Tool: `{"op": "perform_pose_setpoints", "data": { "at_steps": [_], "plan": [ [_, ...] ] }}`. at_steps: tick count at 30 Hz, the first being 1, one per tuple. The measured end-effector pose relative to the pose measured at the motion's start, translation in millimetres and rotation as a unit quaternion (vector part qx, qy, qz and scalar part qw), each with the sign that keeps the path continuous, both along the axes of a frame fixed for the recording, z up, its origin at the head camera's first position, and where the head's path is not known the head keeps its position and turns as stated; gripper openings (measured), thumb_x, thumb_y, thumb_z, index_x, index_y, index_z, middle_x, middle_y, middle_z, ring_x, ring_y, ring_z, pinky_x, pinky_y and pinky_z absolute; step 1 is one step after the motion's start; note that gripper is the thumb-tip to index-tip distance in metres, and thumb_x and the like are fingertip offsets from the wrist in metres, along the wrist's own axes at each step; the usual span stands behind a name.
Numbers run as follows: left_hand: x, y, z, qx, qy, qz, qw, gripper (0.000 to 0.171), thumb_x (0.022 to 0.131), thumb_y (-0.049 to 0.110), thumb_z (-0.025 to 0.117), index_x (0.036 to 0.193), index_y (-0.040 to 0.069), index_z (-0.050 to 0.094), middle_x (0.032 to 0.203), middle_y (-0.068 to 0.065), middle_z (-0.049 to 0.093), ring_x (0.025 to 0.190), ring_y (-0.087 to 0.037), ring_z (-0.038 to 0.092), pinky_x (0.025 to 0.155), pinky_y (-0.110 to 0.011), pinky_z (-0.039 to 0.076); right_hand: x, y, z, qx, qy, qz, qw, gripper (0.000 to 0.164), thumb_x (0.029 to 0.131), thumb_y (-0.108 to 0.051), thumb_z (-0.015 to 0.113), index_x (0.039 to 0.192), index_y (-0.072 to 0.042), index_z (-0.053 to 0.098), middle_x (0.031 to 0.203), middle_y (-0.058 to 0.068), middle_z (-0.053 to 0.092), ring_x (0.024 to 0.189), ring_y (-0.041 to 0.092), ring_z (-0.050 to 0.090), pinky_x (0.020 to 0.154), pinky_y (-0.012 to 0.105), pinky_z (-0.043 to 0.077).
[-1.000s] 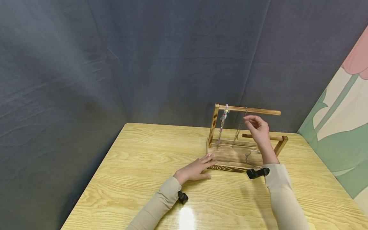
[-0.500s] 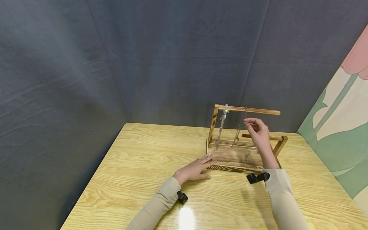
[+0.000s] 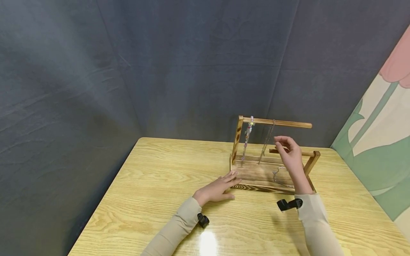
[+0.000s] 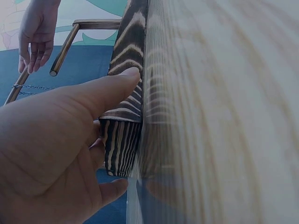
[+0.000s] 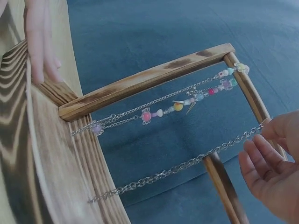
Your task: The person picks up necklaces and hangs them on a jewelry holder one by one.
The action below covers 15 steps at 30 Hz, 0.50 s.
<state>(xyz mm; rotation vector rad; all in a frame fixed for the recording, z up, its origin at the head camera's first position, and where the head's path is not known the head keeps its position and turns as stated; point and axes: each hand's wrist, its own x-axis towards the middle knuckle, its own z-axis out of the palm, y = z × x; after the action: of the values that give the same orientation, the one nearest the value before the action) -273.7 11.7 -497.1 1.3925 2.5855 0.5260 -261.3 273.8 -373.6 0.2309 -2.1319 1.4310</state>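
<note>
A wooden jewelry stand (image 3: 253,174) has a tray base and an upper bar (image 3: 288,123). From that bar hang a beaded necklace (image 5: 177,107) on the left and a plain silver chain necklace (image 5: 173,170) farther right. My left hand (image 3: 216,187) rests at the tray's front left corner with fingers spread; its thumb lies along the dark-grained front edge (image 4: 126,100). My right hand (image 3: 290,153) is raised just right of the plain chain, its fingers loosely bent and nothing visible between them. A bracelet (image 3: 275,176) lies in the tray, partly hidden behind the right wrist.
A shorter, lower bar (image 3: 307,154) juts in from the stand's right post, partly behind the right hand. The stand sits on a yellow wood-grain table (image 3: 166,167) near its back edge. A dark curtain (image 3: 192,71) hangs behind, and a flower-painted panel (image 3: 378,142) stands at right.
My right hand has drawn down and slightly right, away from the plain chain at the upper bar. The chain hangs from the bar. My left hand has stayed on the tray corner.
</note>
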Motion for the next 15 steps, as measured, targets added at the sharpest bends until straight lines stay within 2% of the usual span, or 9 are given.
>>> {"op": "perform_pose_setpoints", "data": {
  "at_steps": [6, 12, 15],
  "plan": [
    [-0.1, 0.3, -0.7, 0.004, -0.005, 0.000, 1.0000, 0.067, 0.095, 0.041, 0.047, 0.151, 0.021, 0.016, 0.157, -0.005, -0.001, 0.144, -0.022, -0.001, 0.112, -0.053, 0.018, 3.0, 4.2, -5.5, -0.007, -0.002, -0.009, 1.000, 0.023, 0.094, -0.005, 0.052, 0.111, 0.009, 0.058, 0.107, 0.013, 0.061, 0.088, 0.001, 0.057, 0.071, 0.009, 0.045],
    [0.1, 0.0, -0.1, 0.005, -0.007, 0.003, 1.0000, 0.067, 0.094, 0.040, 0.048, 0.150, 0.021, 0.017, 0.157, -0.005, 0.000, 0.144, -0.020, -0.002, 0.112, -0.053, 0.019, 5.4, 9.5, -12.5, -0.014, -0.012, -0.010, 1.000, 0.025, 0.094, -0.006, 0.053, 0.111, 0.011, 0.058, 0.098, -0.003, 0.064, 0.088, 0.006, 0.059, 0.071, 0.008, 0.044],
    [0.6, -0.2, 0.4, 0.007, -0.009, 0.002, 0.9999, 0.067, 0.094, 0.039, 0.048, 0.150, 0.021, 0.017, 0.157, -0.005, 0.000, 0.144, -0.018, -0.004, 0.112, -0.054, 0.019, 6.1, 11.3, -16.3, -0.019, -0.017, -0.011, 1.000, 0.025, 0.094, -0.006, 0.053, 0.110, 0.012, 0.058, 0.098, 0.000, 0.064, 0.087, 0.007, 0.059, 0.072, 0.008, 0.045]
  ]
}}
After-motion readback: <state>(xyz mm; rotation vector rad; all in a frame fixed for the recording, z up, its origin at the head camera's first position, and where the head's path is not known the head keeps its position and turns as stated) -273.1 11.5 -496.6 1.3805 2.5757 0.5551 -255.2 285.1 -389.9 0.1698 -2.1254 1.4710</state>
